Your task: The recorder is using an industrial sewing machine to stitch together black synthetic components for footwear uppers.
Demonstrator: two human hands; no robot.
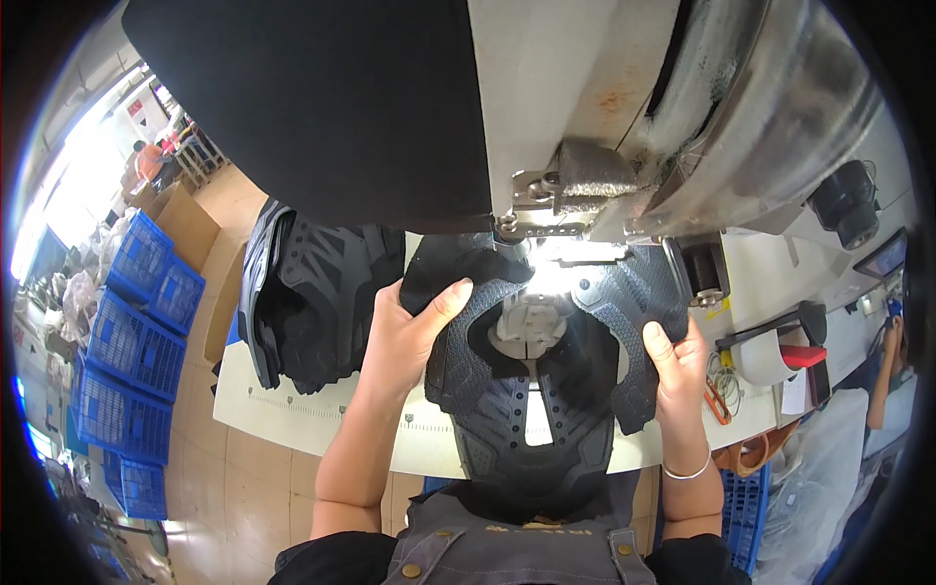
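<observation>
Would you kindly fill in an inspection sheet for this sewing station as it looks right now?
Surface: pale worktable with a printed ruler strip along its edge.
Job's things: dark shoe upper spread under the sewing machine head.
Clutter: stack of dark uppers at left; orange-handled snips at right.
Hands: left hand and right hand grip the upper's edges.
Cables: nothing seen.
Surroundings: blue crates on the floor.

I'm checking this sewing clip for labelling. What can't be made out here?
Head view:
- Needle point: lost in lamp glare under the machine head.
- Shoe upper: near end hidden by the person's apron; weave too dark to read.
- Left hand and right hand: fingers under the upper are covered.
- Stack of uppers: count unclear, overlapping.
- Blue crates: contents too small.
</observation>
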